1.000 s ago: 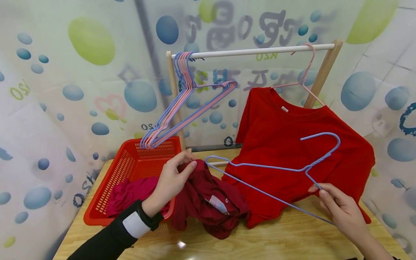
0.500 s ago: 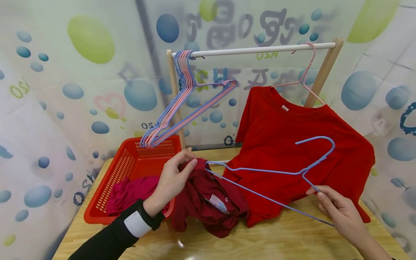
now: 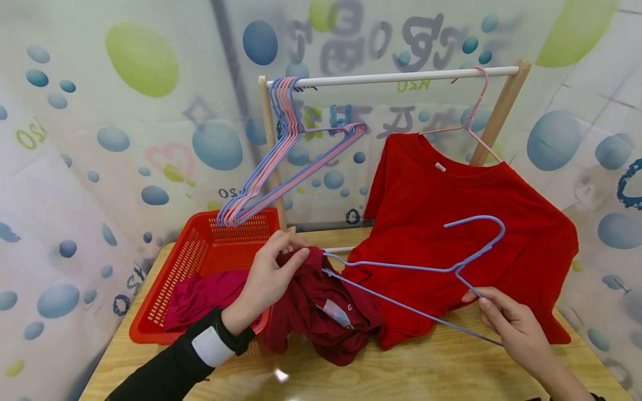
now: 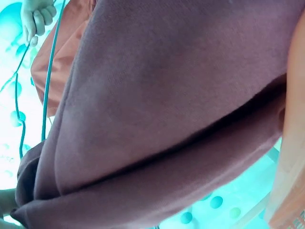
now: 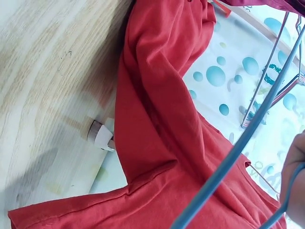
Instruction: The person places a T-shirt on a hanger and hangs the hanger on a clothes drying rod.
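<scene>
My left hand (image 3: pixel 271 273) pinches the edge of a dark red garment (image 3: pixel 346 312) between thumb and fingers, lifting it off the table at that spot. The rest of the garment lies bunched beside the basket, a pale print showing on it. My right hand (image 3: pixel 509 320) pinches a blue clothes hanger (image 3: pixel 401 265) by its near shoulder, hook upward. The hanger's far end goes into the dark red garment's opening next to my left fingers and is hidden there. In the left wrist view, dark cloth (image 4: pixel 157 95) fills most of the picture.
A bright red T-shirt (image 3: pixel 451 211) hangs on a pink hanger (image 3: pixel 468 120) from the rack's white rail (image 3: pixel 391 79). Several blue and pink hangers (image 3: pixel 286 145) hang at the rail's left. Below them, a red basket (image 3: pixel 155 289) holds magenta cloth (image 3: pixel 205 298) on the wooden table (image 3: pixel 401 373).
The right hand has brought the blue hanger leftward and slightly down, and its far tip has slipped inside the dark red garment. The left hand has barely moved.
</scene>
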{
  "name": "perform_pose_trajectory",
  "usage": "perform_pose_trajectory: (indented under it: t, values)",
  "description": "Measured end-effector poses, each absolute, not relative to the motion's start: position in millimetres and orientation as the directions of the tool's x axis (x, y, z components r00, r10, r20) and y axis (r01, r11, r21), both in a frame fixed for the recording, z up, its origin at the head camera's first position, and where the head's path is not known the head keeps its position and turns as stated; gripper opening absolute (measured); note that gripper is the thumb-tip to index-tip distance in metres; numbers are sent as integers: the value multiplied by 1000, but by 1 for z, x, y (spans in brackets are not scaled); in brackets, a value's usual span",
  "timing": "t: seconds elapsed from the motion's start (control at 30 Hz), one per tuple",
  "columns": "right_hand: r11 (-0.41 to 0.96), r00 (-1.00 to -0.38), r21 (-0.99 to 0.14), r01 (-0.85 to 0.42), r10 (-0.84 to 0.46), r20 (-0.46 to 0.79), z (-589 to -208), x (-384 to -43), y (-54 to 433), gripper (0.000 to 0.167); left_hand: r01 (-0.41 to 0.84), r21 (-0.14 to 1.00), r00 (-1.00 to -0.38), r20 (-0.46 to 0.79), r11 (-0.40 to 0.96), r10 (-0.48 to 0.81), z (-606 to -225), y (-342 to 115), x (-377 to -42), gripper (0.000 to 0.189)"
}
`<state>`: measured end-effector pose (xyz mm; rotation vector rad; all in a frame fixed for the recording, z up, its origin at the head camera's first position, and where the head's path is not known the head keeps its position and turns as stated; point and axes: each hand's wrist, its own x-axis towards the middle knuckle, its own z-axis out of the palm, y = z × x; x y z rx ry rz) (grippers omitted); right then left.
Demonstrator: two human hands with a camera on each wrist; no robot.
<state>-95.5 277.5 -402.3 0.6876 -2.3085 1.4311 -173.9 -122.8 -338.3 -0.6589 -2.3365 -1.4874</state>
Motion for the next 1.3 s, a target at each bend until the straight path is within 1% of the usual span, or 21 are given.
perform_pose_trajectory:
  t: [0.07, 0.13, 0.23, 0.47, 0.53, 0.67, 0.73, 0.8, 0.87, 0.9, 0.93, 1.0, 1.1, 1.2, 1.3]
  values:
    - [386, -830, -736, -555, -209, 517, -403, -95, 276, 31, 539, 760, -842, 480, 363, 245, -338, -123, -173, 8]
    - [369, -829, -743, -558, -206, 520, -403, -95, 275, 31, 564, 742, -825, 492, 362, 277, -339, -124, -173, 6]
    - [289, -811, -758, -584, -219, 542, -405, -95, 272, 33, 606, 717, -794, 522, 345, 311, -339, -124, -172, 5]
    - [237, -801, -766, -598, -217, 558, -409, -93, 270, 35, 720, 628, -694, 631, 297, 347, -338, -119, -173, 6]
    - [219, -793, -764, -607, -216, 569, -410, -93, 270, 35, 723, 621, -691, 639, 302, 338, -338, -117, -173, 7]
    - [213, -785, -756, -618, -203, 585, -412, -93, 270, 36, 699, 643, -715, 618, 313, 326, -339, -116, -172, 5]
    - [181, -773, -753, -632, -205, 600, -413, -93, 270, 36, 691, 653, -722, 605, 309, 335, -339, -116, -171, 5]
    - [162, -772, -758, -632, -206, 601, -413, -93, 270, 36, 709, 632, -704, 620, 312, 346, -339, -116, -171, 4]
    - [188, -785, -763, -619, -198, 587, -413, -92, 268, 36, 758, 568, -652, 671, 322, 353, -339, -117, -171, 3]
    - [194, -787, -763, -616, -197, 585, -413, -92, 268, 36, 789, 515, -611, 708, 334, 353, -339, -117, -172, 3]
    - [211, -793, -764, -609, -190, 579, -412, -91, 267, 36, 822, 453, -560, 751, 346, 349, -338, -117, -172, 4]
    - [200, -788, -763, -615, -183, 588, -411, -91, 266, 35, 867, 327, -454, 829, 375, 326, -338, -118, -174, 8]
    - [140, -766, -755, -640, -179, 617, -409, -93, 265, 36, 893, 202, -329, 903, 402, 277, -337, -118, -175, 16]
    - [100, -753, -750, -654, -181, 632, -407, -95, 265, 36, 906, 147, -262, 931, 397, 253, -335, -118, -175, 18]
    - [93, -748, -746, -659, -183, 638, -406, -96, 265, 36, 920, 102, -219, 935, 379, 278, -333, -118, -176, 17]
